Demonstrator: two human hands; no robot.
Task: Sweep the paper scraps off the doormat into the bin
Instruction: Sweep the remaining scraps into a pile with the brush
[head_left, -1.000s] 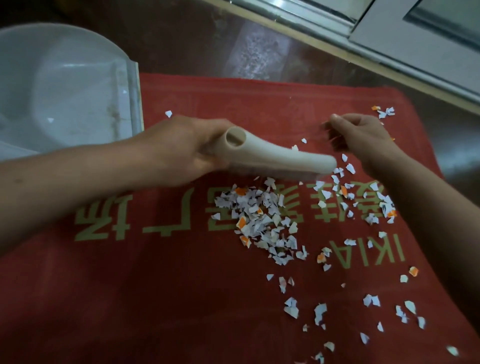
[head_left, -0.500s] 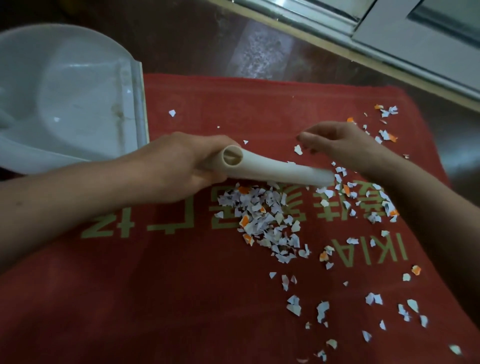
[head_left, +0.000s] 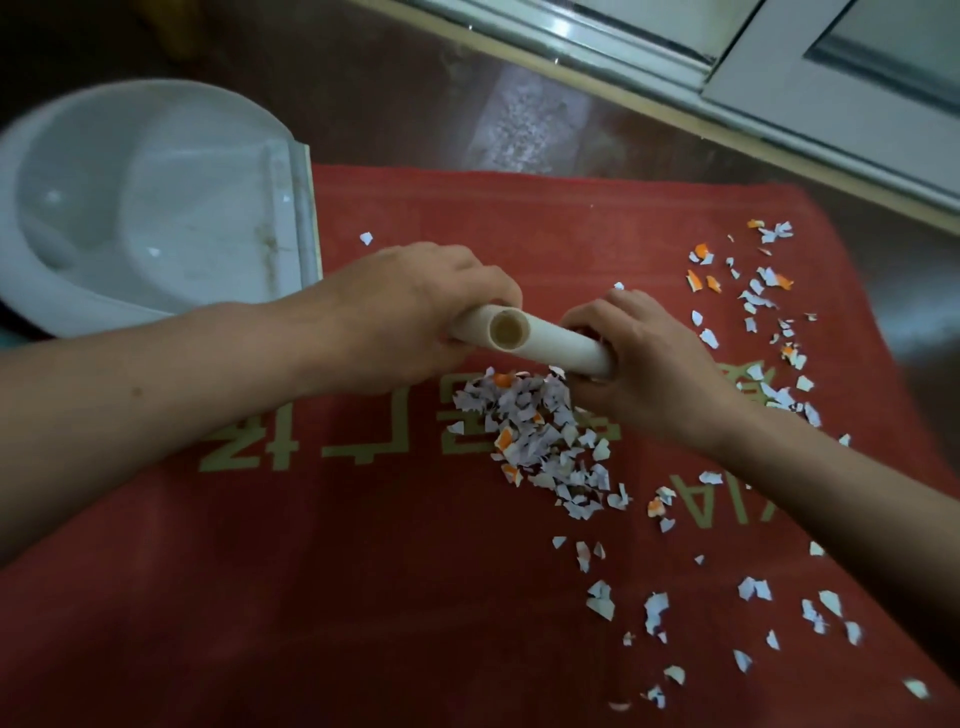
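Paper scraps (head_left: 535, 431) are being heaped with a brush (head_left: 556, 345) clasped by left hand (head_left: 410, 317) and right hand (head_left: 649, 364); a push toward the dustpan (head_left: 156, 218) seems needed.

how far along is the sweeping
Early on. Done: many scraps are gathered into a pile in the middle of the mat. In hand: the left hand grips the brush, the right hand holds its far end, by the pile. Left: loose scraps cover the mat's right side, and the dustpan holds only specks.
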